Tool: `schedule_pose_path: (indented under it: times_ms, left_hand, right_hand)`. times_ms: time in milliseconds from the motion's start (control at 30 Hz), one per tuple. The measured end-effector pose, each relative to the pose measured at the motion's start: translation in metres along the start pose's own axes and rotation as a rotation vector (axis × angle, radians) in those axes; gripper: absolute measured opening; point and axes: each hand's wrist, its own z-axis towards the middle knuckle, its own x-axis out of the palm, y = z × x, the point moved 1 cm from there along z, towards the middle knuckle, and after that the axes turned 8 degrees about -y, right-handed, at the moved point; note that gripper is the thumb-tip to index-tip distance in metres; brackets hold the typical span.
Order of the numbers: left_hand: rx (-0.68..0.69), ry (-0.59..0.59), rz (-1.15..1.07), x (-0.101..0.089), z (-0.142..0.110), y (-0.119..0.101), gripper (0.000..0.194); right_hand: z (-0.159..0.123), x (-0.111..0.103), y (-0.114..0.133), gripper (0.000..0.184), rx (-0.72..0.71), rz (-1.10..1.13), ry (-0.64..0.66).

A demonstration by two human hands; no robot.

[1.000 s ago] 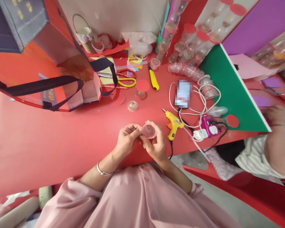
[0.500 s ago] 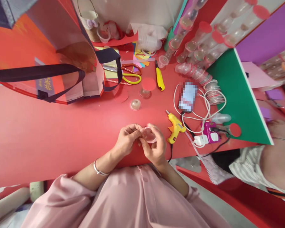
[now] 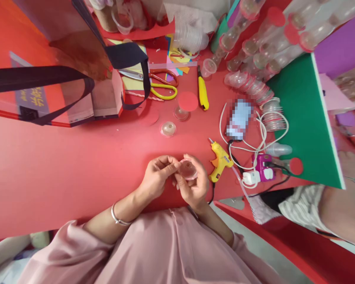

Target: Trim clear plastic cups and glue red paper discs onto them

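Note:
Between my hands, just above the red table, is a small round clear plastic cup (image 3: 188, 169) with a pinkish rim. My right hand (image 3: 197, 185) curls round its far side and rim, thumb at the near edge. My left hand (image 3: 158, 175) pinches at the rim's left side; whether something small is between those fingertips, I cannot make out. Beyond the hands stands a clear dome-shaped plastic piece (image 3: 168, 129). Behind it is another clear cup (image 3: 181, 113), partly covered by a red disc (image 3: 188, 101). A yellow glue gun (image 3: 220, 161) lies right of my right hand.
Further back lie scissors (image 3: 164, 90) and a yellow utility knife (image 3: 203, 92). A large bag (image 3: 106, 92) stands at the left. A phone (image 3: 239, 118), white cables and a purple power adapter (image 3: 264, 167) are at the right, before a green board (image 3: 307, 126). Another person's arm (image 3: 343, 213) shows beyond.
My view has shifted slightly, so the things at the back sit a little differently. The cup is tilted slightly differently; both hands keep nearly the same hold on it.

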Motion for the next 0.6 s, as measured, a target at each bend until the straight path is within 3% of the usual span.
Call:
schedule_pose_path:
  times_ms: [433, 600]
  left_hand:
    - [-0.021, -0.031, -0.045, 0.0, 0.0009, 0.0016, 0.036]
    - [0.016, 0.021, -0.007, 0.0003, 0.0013, 0.0029, 0.032]
  right_hand:
    - [0.0033, 0.0011, 0.0047, 0.065, -0.017, 0.019, 0.035]
    - [0.0005, 0.0014, 0.0001, 0.061, 0.122, 0.052, -0.012]
